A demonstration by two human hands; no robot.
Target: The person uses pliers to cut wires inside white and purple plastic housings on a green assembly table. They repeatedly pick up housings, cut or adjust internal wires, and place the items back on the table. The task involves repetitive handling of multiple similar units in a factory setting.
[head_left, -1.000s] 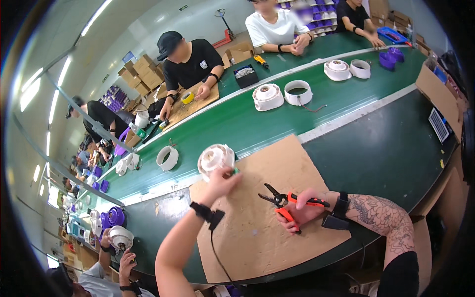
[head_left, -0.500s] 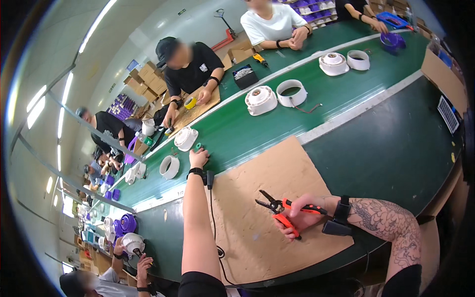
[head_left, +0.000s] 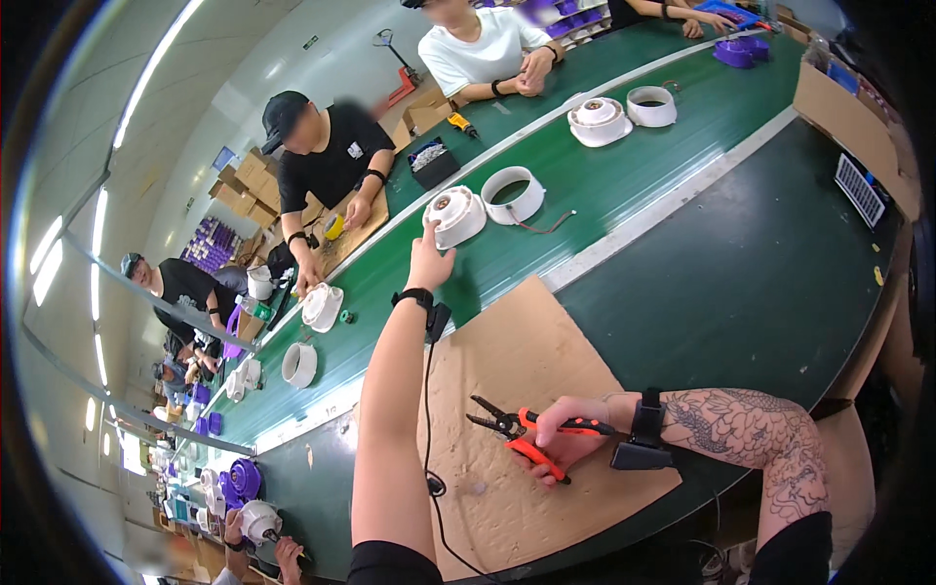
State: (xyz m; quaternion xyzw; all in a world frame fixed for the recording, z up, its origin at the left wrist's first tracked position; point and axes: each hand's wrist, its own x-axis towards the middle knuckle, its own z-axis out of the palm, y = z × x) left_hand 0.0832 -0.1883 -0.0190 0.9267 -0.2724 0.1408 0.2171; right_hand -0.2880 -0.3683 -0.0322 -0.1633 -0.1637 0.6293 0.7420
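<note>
My left hand (head_left: 429, 261) reaches over the green conveyor belt (head_left: 526, 249), its index finger stretched to the near edge of a white round motor housing (head_left: 455, 216) and its thumb apart. Beside that housing stands a white ring-shaped shell (head_left: 513, 196) with a thin wire trailing from it. My right hand (head_left: 568, 439) is closed round the red-and-black handles of wire strippers (head_left: 531, 450). Their dark jaws are spread and point left above a brown cardboard sheet (head_left: 517, 341). A small green ring-shaped part (head_left: 347, 317) lies on the belt next to another white housing (head_left: 323, 308).
Across the belt, a co-worker's hand (head_left: 309, 276) is at the left white housing. Another white shell (head_left: 299, 365) sits nearer on the belt. Further right are a housing (head_left: 599, 122) and shell (head_left: 651, 106). A cardboard box (head_left: 853, 136) stands at the right; a cable (head_left: 430, 419) runs along my left forearm.
My left hand has left the small green part on the belt and moved right to the white housing. Belt items appear further left in view. My right hand still holds the wire strippers.
</note>
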